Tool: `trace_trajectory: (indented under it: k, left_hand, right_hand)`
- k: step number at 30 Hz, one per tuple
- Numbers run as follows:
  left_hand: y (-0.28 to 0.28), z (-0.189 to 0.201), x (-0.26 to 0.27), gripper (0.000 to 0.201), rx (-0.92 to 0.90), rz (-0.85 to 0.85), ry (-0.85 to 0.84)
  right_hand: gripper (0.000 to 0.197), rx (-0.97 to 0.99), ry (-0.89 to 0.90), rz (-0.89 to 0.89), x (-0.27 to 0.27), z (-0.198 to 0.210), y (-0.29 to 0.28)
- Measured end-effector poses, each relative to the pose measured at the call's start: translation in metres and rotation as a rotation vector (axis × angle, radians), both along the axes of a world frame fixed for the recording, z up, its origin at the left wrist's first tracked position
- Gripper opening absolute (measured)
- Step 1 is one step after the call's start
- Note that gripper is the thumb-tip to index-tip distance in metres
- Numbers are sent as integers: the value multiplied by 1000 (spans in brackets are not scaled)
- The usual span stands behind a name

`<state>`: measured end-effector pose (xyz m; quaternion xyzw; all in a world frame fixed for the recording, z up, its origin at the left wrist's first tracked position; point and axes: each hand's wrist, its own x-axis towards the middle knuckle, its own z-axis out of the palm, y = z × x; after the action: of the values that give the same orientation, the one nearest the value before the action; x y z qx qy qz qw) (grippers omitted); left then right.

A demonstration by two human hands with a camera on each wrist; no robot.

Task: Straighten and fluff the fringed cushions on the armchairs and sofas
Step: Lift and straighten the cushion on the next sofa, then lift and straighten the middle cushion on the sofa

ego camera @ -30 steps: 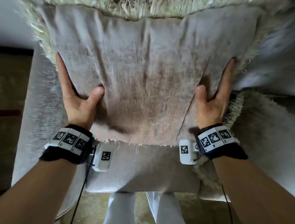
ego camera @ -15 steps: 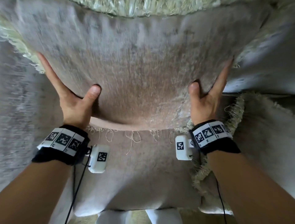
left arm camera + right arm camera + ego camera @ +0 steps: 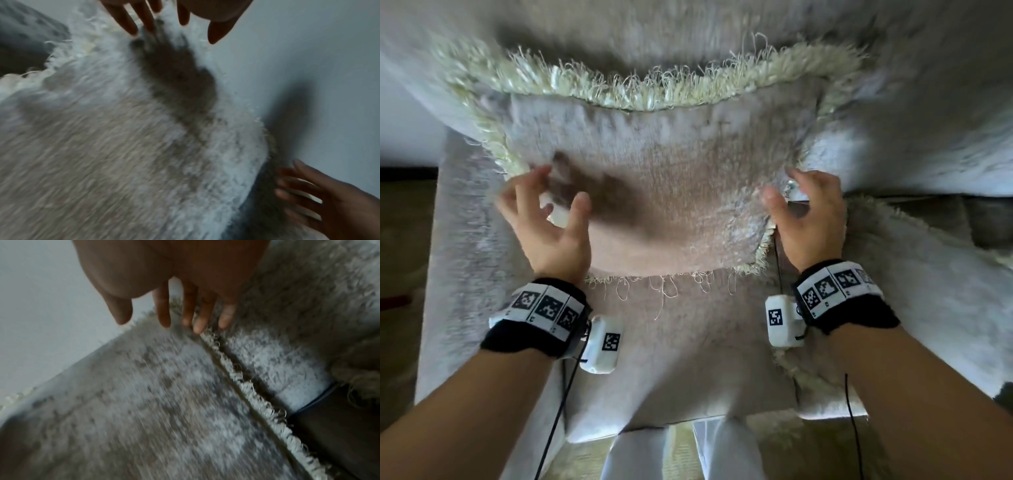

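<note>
A grey-beige fringed cushion (image 3: 671, 178) leans upright against the sofa back, its cream fringe along the top and sides. My left hand (image 3: 554, 192) hovers at its lower left edge with fingers spread and blurred, holding nothing. My right hand (image 3: 787, 186) is at the lower right edge, fingers loosely bent by the fringe. In the left wrist view the left fingers (image 3: 144, 19) point at the cushion (image 3: 102, 154) and the right hand (image 3: 329, 203) shows beyond it. In the right wrist view the fingertips (image 3: 197, 327) are at the fringe of the cushion (image 3: 144, 402); I cannot tell if they touch it.
A second fringed cushion (image 3: 893, 274) lies on the seat to the right. The grey sofa seat (image 3: 688, 359) is below the hands, with an armrest (image 3: 465, 257) on the left. A patterned floor (image 3: 400, 240) is past the armrest. My white-trousered legs (image 3: 654, 455) stand at the seat's front.
Both hands have let go of the cushion's sides, which they gripped before. The cushion has gone back and down against the sofa back, so its whole top fringe shows.
</note>
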<state>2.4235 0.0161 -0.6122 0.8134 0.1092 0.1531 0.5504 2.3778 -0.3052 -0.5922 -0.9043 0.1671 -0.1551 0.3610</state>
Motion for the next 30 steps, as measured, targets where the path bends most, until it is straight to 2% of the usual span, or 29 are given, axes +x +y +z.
trace_trajectory:
  k: [2, 4, 7, 10, 16, 24, 30]
  left_hand:
    - [-19, 34, -3, 33, -28, -156, 103]
    - [-40, 62, -6, 28, 101, -384, 219]
    - [-71, 97, -14, 36, 302, -746, 380]
    - [-105, 127, -30, 47, 461, -987, 436]
    - [-183, 169, -78, 51, 650, -1107, 372]
    - [-298, 205, -172, 51, 945, -1265, 380]
    - [-389, 218, -224, 47, 1078, -1370, 324]
  right_hand:
    - [55, -40, 101, 46, -9, 27, -4]
    - [52, -63, 278, 142, -20, 57, -9]
    - [50, -102, 545, 324, -42, 99, -16]
    - [50, -153, 587, 392, -66, 128, -26]
    - [46, -207, 621, 390, -120, 161, -78]
    - [41, -285, 664, 480, -225, 190, -196]
    - [52, -285, 785, 428, -290, 206, -292]
